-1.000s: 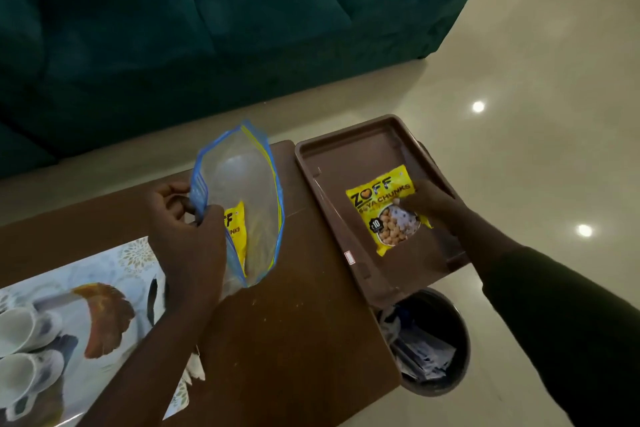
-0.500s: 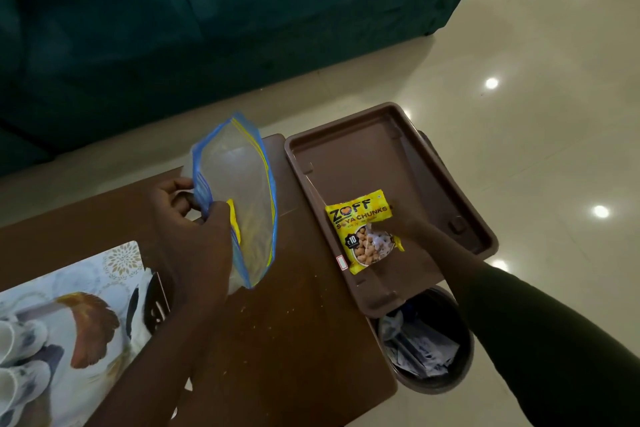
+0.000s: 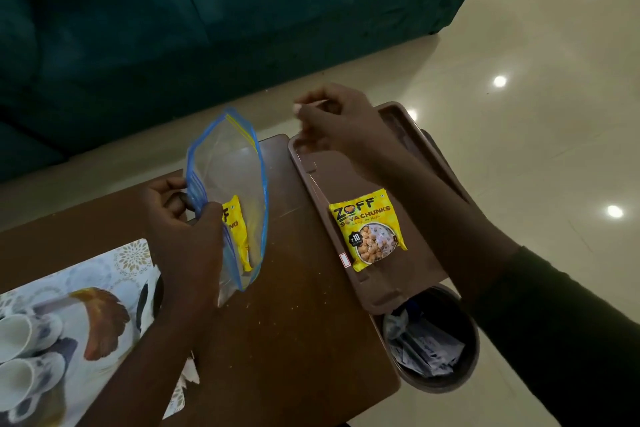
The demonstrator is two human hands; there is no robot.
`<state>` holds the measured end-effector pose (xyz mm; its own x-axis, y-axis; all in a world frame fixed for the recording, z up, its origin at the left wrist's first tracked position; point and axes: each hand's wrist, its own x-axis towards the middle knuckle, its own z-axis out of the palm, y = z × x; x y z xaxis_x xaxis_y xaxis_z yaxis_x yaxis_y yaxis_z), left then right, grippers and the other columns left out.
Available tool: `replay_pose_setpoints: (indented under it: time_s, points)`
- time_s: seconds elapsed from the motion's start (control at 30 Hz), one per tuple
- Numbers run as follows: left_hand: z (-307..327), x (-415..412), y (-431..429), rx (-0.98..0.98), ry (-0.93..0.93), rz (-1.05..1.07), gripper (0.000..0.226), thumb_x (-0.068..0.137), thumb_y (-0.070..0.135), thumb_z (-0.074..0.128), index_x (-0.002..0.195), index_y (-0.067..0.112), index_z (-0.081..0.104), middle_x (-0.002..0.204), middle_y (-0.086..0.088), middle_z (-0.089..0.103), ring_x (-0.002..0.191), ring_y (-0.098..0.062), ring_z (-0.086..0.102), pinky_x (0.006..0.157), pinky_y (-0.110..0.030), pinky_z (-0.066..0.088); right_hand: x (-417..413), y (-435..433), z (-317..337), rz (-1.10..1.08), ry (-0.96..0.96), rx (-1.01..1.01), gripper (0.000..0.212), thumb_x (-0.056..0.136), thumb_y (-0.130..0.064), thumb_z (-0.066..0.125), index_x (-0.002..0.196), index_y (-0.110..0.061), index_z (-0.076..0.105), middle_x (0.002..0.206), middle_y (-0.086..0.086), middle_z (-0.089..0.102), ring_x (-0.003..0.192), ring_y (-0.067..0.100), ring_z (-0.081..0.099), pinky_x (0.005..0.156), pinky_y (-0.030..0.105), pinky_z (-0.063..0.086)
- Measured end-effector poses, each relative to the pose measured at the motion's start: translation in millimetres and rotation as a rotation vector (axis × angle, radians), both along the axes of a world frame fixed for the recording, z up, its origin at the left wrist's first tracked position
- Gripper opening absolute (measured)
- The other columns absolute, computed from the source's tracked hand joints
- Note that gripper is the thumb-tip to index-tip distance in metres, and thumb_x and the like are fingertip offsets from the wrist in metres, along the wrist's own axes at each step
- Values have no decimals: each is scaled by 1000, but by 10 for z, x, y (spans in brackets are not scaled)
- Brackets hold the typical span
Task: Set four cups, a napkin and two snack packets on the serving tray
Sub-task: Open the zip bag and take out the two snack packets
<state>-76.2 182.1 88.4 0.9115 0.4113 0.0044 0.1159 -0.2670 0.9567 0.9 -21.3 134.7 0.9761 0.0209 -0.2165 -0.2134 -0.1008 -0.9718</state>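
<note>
A brown serving tray (image 3: 420, 263) sits at the right end of the wooden table. One yellow snack packet (image 3: 367, 230) lies flat in it. My left hand (image 3: 183, 218) grips the rim of a clear zip bag (image 3: 230, 170) with blue edges, held upright with its mouth gaping. A second yellow packet (image 3: 237, 229) is inside the bag. My right hand (image 3: 334, 121) hovers empty above the tray's far end, fingers loosely curled, just right of the bag's mouth. Two white cups (image 3: 17, 354) lie at the left edge on a printed mat.
The wooden table (image 3: 294, 340) ends just right of the tray. A dark waste bin (image 3: 433, 347) with crumpled paper stands on the floor below the tray's near corner. A dark green sofa (image 3: 173, 10) runs along the far side. The printed mat (image 3: 86, 305) covers the table's left part.
My right hand let go of the packet in the tray and rose up and left toward the bag's mouth. The packet stays in the tray. My left hand keeps hold of the bag.
</note>
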Motion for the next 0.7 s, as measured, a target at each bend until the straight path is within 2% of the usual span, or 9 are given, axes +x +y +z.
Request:
replay_pose_setpoints:
  time_s: [0.07,0.17,0.23,0.3,0.43,0.5,0.57,0.63,0.7]
  points:
    - [18,-10,28,-12,4,-22,39,79,-4,64,106,18,45,100,0,60,88,-7,63,72,-18,52,-50,306,147,82,50,125,7,90,-10,62,97,-8,62,74,10,62,65,19,64,62,34,61]
    - [9,-49,101,-49,35,-80,38,78,0,68,105,16,48,99,0,64,91,-13,65,76,-32,54,-162,668,86,205,188,121,15,90,-3,58,102,5,62,81,19,65,76,27,67,79,42,61]
    - [-8,-86,130,-90,50,-121,38,76,2,71,105,15,49,104,-9,66,94,-21,67,76,-37,54,-208,822,-59,286,226,-153,22,89,-9,59,105,5,66,100,22,70,93,31,70,92,44,56]
    - [-16,-117,151,-112,49,-150,39,78,-6,67,100,21,50,106,-14,65,94,-24,66,73,-33,54,-213,941,-225,407,221,-519,30,88,-18,58,111,-2,68,118,16,68,107,28,65,94,36,52]
    - [-24,-164,207,-163,37,-187,51,78,-17,59,93,30,48,98,-9,63,84,-9,64,68,-20,52,-216,1145,-619,516,389,-750,49,90,-34,59,122,4,57,130,21,59,117,33,58,73,26,44]
    - [-27,-194,228,-178,34,-196,51,77,-19,57,94,28,48,91,-7,59,74,-1,60,61,-12,49,-259,1240,-872,440,472,-743,70,89,-40,60,135,9,43,141,23,49,128,33,50,91,30,43]
    - [-33,-225,226,-186,37,-207,45,75,-18,58,96,21,49,83,-5,54,66,0,56,57,-11,46,-342,1357,-1086,279,595,-602,89,87,-37,63,145,13,17,150,23,37,138,33,40,105,32,37]
    - [-37,-250,235,-190,52,-234,40,71,-11,60,100,13,49,81,-6,55,68,-5,57,57,-16,48,-404,1511,-1251,93,683,-474,78,90,-24,59,143,14,14,148,23,39,136,34,42,106,35,37]
    - [-47,-267,255,-187,78,-257,41,72,-14,60,103,10,49,79,-6,56,67,-6,57,60,-24,49,-453,1605,-1358,-107,720,-410,58,94,-16,50,139,9,24,144,23,44,133,36,45,105,39,37]
